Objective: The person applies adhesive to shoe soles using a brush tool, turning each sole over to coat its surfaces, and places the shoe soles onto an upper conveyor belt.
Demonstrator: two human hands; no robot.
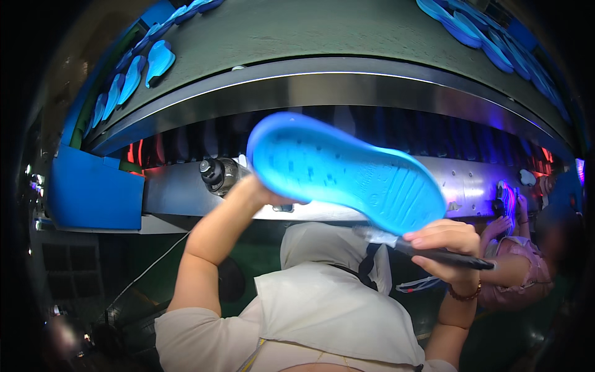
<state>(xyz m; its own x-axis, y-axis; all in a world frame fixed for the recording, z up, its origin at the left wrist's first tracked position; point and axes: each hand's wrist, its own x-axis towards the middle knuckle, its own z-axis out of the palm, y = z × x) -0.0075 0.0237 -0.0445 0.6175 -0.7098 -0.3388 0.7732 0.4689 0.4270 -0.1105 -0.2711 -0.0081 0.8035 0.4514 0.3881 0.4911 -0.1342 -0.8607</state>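
This is a shoe factory. A long metal machine (pixel 347 87) runs across the room. Rows of blue shoe soles (pixel 133 74) lie above the machine, and another worker (pixel 517 266) sits below it.

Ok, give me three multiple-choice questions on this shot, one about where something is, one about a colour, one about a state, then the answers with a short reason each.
1. Where do the other soles lie?
A. On the green belt above the steel rail
B. In a box on the floor
C. On the person's lap

2. What colour is the shoe sole being held up?
A. Red
B. Blue
C. White

3. What is the right hand doing?
A. Hanging open and empty
B. Resting flat on the belt
C. Gripping a dark-handled brush at the sole's edge

Answers: 1 A, rows of them sit on the belt at upper left and upper right. 2 B, its whole face is bright blue. 3 C, the fingers curl around the handle, while the left hand holds the sole.
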